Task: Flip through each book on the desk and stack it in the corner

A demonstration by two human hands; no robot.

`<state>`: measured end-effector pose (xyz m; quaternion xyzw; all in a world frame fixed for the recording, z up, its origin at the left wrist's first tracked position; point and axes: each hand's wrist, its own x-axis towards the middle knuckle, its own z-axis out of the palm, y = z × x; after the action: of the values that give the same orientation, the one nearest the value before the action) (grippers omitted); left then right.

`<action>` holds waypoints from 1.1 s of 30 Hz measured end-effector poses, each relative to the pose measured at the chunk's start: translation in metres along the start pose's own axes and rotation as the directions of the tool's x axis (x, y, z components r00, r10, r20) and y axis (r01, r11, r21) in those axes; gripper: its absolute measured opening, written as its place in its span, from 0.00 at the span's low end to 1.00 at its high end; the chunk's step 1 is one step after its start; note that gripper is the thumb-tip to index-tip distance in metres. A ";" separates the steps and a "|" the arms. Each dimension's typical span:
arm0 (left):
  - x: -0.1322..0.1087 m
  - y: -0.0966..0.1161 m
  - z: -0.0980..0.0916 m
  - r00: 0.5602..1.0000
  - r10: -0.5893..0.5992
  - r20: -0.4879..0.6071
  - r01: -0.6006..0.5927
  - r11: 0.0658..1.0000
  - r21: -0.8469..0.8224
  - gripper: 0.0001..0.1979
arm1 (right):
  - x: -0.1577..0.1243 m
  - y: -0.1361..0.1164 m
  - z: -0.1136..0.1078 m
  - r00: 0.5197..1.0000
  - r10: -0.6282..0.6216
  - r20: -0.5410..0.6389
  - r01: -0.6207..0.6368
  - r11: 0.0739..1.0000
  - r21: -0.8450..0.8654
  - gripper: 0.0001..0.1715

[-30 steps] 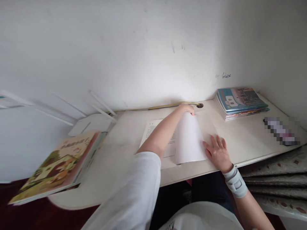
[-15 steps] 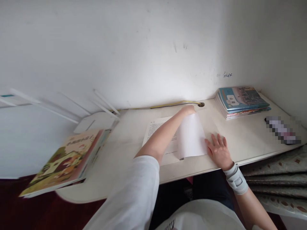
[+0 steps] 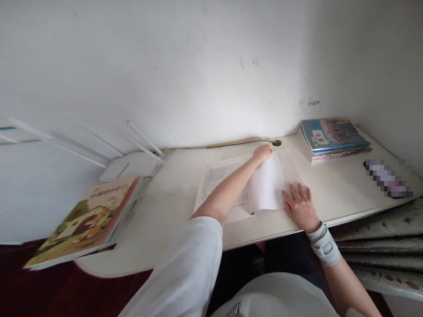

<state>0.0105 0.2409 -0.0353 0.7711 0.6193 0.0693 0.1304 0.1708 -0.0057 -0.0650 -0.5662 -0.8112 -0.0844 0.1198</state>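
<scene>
Mid-frame on the smooth off-white surface [image 3: 333,193] lies a thin printed page [image 3: 214,178], flat. The left grip [image 3: 262,153] pinches the far edge of a blank white sheet [image 3: 266,185], which bows up in a soft curve. The right grip [image 3: 299,206], fingers spread flat, presses at the sheet's right edge. A ribbed grey wrist brace [image 3: 324,244] wraps that arm. Glossy stacked books [image 3: 333,138] sit upper right.
</scene>
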 end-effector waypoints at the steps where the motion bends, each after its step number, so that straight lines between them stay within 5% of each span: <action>1: -0.002 0.001 0.001 1.000 -0.004 -0.023 0.004 1.000 0.004 0.16 | 0.000 0.000 0.000 1.000 0.004 -0.004 -0.003 1.000 0.008 0.21; 11: -0.025 0.016 0.009 0.975 -0.068 -0.213 0.072 0.997 0.011 0.18 | 0.000 0.005 0.005 0.998 -0.047 -0.041 0.050 0.995 0.084 0.35; 16: -0.044 0.028 -0.017 0.961 -0.015 -0.275 0.019 1.000 0.012 0.16 | 0.001 0.006 0.005 0.999 0.004 -0.048 0.003 0.989 0.148 0.32; 21: -0.140 0.017 -0.042 0.921 0.319 -0.224 -0.320 0.947 0.037 0.18 | -0.003 0.016 0.008 0.989 0.065 -0.135 -0.018 0.945 0.327 0.34; 24: -0.216 0.003 -0.027 0.946 0.323 -0.008 -0.323 0.947 0.008 0.27 | 0.000 0.029 0.014 0.983 0.123 -0.134 -0.055 0.904 0.424 0.29; 26: -0.251 -0.004 -0.009 0.958 0.287 0.026 -0.286 0.958 -0.033 0.30 | 0.009 0.040 0.019 0.990 0.107 -0.090 -0.063 0.917 0.394 0.29; 29: -0.269 -0.008 0.017 0.964 0.246 -0.099 -0.252 0.966 -0.061 0.27 | 0.035 0.058 0.024 0.998 0.054 0.025 -0.059 0.960 0.275 0.31; 33: -0.262 -0.010 0.032 0.918 0.317 -0.240 -0.333 0.942 -0.030 0.23 | 0.067 0.077 0.028 0.990 -0.014 0.137 -0.017 0.975 0.219 0.33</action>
<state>-0.0490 -0.0158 -0.0549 0.8448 0.4908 0.2011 0.0707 0.2183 0.0882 -0.0722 -0.5545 -0.8214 0.0453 0.1255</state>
